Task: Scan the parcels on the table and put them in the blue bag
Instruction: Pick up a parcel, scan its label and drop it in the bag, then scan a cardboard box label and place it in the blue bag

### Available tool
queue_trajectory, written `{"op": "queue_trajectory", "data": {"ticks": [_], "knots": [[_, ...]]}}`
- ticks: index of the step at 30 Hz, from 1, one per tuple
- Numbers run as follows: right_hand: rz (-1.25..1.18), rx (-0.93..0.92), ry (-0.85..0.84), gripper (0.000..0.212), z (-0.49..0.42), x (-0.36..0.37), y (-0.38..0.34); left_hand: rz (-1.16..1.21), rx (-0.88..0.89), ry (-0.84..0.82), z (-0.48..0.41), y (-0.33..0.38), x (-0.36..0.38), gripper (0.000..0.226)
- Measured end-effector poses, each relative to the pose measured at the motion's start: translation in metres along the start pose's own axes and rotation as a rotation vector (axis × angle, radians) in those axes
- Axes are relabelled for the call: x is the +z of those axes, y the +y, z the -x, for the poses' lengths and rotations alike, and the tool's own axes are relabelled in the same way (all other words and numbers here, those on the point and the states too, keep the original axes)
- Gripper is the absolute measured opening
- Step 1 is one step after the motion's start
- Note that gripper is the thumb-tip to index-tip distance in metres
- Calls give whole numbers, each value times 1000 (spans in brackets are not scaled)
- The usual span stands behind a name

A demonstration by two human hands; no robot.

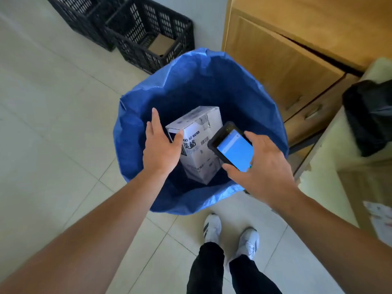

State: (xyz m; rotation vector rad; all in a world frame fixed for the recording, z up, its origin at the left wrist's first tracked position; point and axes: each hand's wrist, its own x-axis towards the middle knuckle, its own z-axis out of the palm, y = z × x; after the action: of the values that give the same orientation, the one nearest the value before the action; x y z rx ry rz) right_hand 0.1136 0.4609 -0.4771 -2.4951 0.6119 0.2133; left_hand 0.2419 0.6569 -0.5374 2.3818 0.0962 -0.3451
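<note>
The blue bag (pixel 148 98) stands open on the tiled floor. Inside it sits a white printed box parcel (pixel 198 149), tilted. My left hand (pixel 162 145) hovers over the bag at the box's left side with fingers spread and the thumb against the box's upper edge; it does not grip the box. My right hand (pixel 263 164) is over the bag's right side and holds a black handheld scanner (pixel 232 147) with a lit blue screen facing up.
Two black plastic crates (pixel 148 37) stand on the floor behind the bag. A wooden cabinet (pixel 282 66) with drawers is at the right. The table edge (pixel 322 145) at the far right carries a black plastic-wrapped parcel (pixel 369 117) and a cardboard parcel (pixel 373 196). My feet (pixel 230 236) are just before the bag.
</note>
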Motion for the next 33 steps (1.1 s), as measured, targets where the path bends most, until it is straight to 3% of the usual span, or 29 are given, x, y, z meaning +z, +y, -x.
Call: {"op": "queue_trajectory", "data": {"ticks": [10, 18, 28, 33], "knots": [[-2, 14, 126, 89, 8, -67, -14, -145, 255, -20, 36, 86, -43, 68], [-42, 111, 310, 91, 70, -183, 7, -214, 483, -94, 98, 212, -66, 67], [-37, 328, 680, 88, 212, -349, 138, -243, 863, -139, 236, 430, -22, 61], [6, 424, 722, 89, 295, -412, 235, -213, 1043, -195, 341, 502, 50, 62]]}}
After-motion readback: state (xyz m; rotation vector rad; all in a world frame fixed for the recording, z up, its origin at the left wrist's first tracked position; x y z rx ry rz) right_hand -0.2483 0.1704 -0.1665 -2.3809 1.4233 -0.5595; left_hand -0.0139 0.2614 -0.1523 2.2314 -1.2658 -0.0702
